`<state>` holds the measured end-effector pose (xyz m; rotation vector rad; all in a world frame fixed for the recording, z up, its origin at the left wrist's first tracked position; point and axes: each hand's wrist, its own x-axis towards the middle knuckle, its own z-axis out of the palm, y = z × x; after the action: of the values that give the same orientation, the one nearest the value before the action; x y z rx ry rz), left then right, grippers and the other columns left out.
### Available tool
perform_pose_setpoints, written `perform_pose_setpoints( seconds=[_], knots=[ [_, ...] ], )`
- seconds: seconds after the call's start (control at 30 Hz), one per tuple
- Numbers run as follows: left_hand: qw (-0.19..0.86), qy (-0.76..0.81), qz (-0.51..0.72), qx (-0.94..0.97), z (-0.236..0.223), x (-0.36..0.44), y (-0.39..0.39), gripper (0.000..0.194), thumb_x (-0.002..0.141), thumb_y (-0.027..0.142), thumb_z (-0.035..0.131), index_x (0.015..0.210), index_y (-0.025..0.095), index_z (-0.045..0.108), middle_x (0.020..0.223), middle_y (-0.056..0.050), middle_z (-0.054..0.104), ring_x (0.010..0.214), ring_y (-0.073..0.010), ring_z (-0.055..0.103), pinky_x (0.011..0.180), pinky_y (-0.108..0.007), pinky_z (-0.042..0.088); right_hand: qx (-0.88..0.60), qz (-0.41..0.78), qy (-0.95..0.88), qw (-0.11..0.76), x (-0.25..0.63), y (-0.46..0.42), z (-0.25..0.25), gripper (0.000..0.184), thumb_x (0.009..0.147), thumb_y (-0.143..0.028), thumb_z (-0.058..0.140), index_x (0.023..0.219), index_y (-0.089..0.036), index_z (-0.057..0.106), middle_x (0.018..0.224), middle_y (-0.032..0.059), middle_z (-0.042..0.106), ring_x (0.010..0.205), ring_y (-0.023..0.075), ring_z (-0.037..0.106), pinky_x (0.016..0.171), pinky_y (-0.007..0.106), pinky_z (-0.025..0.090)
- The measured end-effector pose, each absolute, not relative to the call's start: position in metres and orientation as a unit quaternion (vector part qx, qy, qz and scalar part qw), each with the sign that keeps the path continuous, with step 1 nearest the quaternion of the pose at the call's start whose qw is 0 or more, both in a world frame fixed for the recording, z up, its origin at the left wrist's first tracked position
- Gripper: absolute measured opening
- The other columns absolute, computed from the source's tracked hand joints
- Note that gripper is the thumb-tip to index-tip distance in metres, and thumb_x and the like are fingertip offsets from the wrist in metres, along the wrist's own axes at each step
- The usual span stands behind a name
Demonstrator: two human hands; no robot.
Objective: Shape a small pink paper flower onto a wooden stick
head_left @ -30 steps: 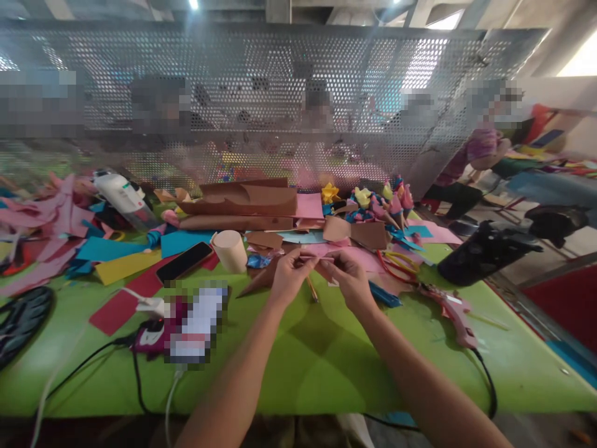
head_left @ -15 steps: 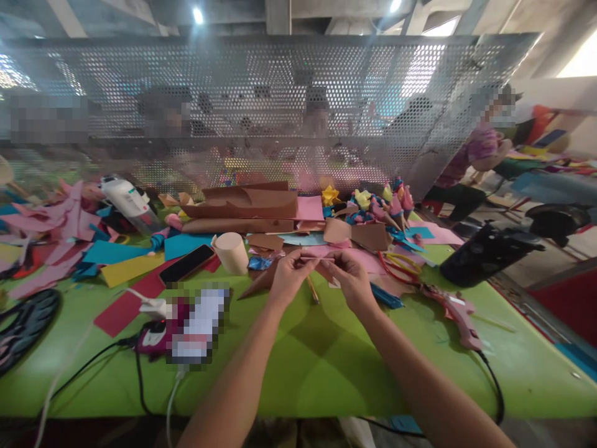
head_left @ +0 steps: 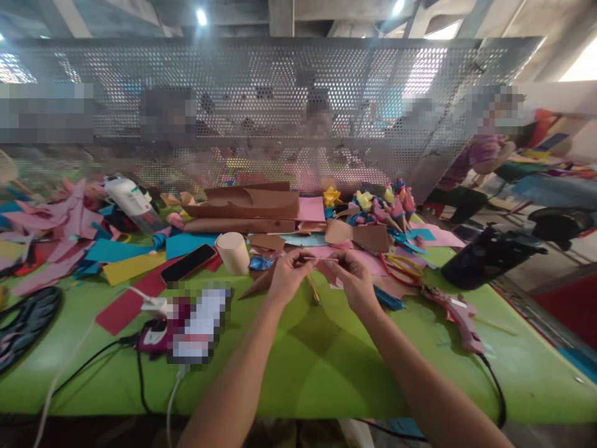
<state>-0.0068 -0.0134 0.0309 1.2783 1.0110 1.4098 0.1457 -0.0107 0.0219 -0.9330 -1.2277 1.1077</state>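
Observation:
My left hand (head_left: 288, 277) and my right hand (head_left: 353, 280) are raised together above the green table (head_left: 308, 361), fingers pinched. Between them they hold a thin pink paper strip (head_left: 317, 258), rolled or folded tight, one end in each hand. A pencil (head_left: 312, 289) lies on the table just under my left hand. A brown paper cone (head_left: 261, 281) lies to the left of it. Pink paper sheets (head_left: 368, 260) lie right behind my hands.
A pink glue gun (head_left: 459, 314) with a black cord lies at the right, red-and-yellow scissors (head_left: 400, 264) behind it. A tape roll (head_left: 233, 252), a phone (head_left: 188, 262), coloured paper scraps, brown card (head_left: 247, 205) and folded paper flowers (head_left: 382, 205) crowd the back. A perforated metal screen (head_left: 280, 106) stands behind; people sit beyond.
My hands stay in the same place on the pink strip, with only small finger movement. The camera has tipped slightly.

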Motion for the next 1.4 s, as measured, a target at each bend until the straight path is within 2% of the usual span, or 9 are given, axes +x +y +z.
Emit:
perform_pose_setpoints(
  seconds=[0.47, 0.73, 0.9, 1.1, 1.3, 1.4],
  knots=[
    [0.475, 0.436, 0.572, 0.508, 0.0296, -0.0084, -0.0121, 0.027, 0.070, 0.039, 0.076, 0.078, 0.015, 0.067, 0.060, 0.002, 0.062, 0.055, -0.0105, 0.055, 0.056, -0.022, 0.040, -0.394, 0.476, -0.510, 0.598, 0.1455, -0.0091, 0.0193, 0.027, 0.069, -0.044, 0.075, 0.074, -0.021, 0.061, 0.067, -0.0016, 0.056, 0.062, 0.0131, 0.046, 0.056, 0.025, 0.036],
    [0.490, 0.427, 0.578, 0.493, 0.0305, -0.0072, -0.0127, 0.030, 0.069, 0.041, 0.078, 0.078, 0.015, 0.066, 0.059, 0.002, 0.061, 0.054, -0.0103, 0.054, 0.056, -0.023, 0.042, -0.389, 0.492, -0.503, 0.594, 0.1446, -0.0100, 0.0218, 0.030, 0.068, -0.047, 0.076, 0.072, -0.021, 0.060, 0.066, -0.0016, 0.054, 0.061, 0.0131, 0.045, 0.055, 0.025, 0.035],
    [0.511, 0.409, 0.581, 0.483, 0.0286, -0.0061, -0.0120, 0.033, 0.064, 0.040, 0.081, 0.079, 0.015, 0.067, 0.064, 0.002, 0.064, 0.058, -0.0096, 0.056, 0.060, -0.022, 0.046, -0.382, 0.505, -0.486, 0.603, 0.1449, -0.0097, 0.0230, 0.032, 0.065, -0.047, 0.079, 0.071, -0.021, 0.062, 0.067, -0.0011, 0.058, 0.063, 0.0138, 0.049, 0.059, 0.026, 0.040],
    [0.549, 0.400, 0.638, 0.364, 0.0319, -0.0082, -0.0112, 0.037, 0.058, 0.039, 0.085, 0.078, 0.015, 0.065, 0.070, 0.002, 0.068, 0.063, -0.0113, 0.064, 0.068, -0.025, 0.052, -0.356, 0.546, -0.495, 0.575, 0.1445, -0.0087, 0.0227, 0.034, 0.066, -0.046, 0.081, 0.089, -0.023, 0.070, 0.089, 0.0033, 0.070, 0.080, 0.0183, 0.059, 0.069, 0.029, 0.046],
    [0.584, 0.387, 0.632, 0.332, 0.0323, -0.0102, -0.0110, 0.041, 0.052, 0.035, 0.089, 0.079, 0.014, 0.066, 0.071, 0.000, 0.070, 0.065, -0.0122, 0.066, 0.070, -0.026, 0.053, -0.393, 0.503, -0.500, 0.586, 0.1437, -0.0072, 0.0175, 0.032, 0.065, -0.049, 0.081, 0.077, -0.023, 0.068, 0.070, 0.0008, 0.065, 0.068, 0.0174, 0.057, 0.059, 0.028, 0.045],
    [0.594, 0.390, 0.620, 0.332, 0.0305, -0.0112, -0.0098, 0.042, 0.049, 0.033, 0.091, 0.077, 0.014, 0.066, 0.069, 0.000, 0.070, 0.064, -0.0118, 0.066, 0.069, -0.025, 0.053, -0.388, 0.501, -0.507, 0.584, 0.1441, -0.0078, 0.0187, 0.032, 0.065, -0.049, 0.080, 0.080, -0.023, 0.069, 0.074, 0.0020, 0.068, 0.071, 0.0183, 0.058, 0.062, 0.029, 0.046]
  ],
)
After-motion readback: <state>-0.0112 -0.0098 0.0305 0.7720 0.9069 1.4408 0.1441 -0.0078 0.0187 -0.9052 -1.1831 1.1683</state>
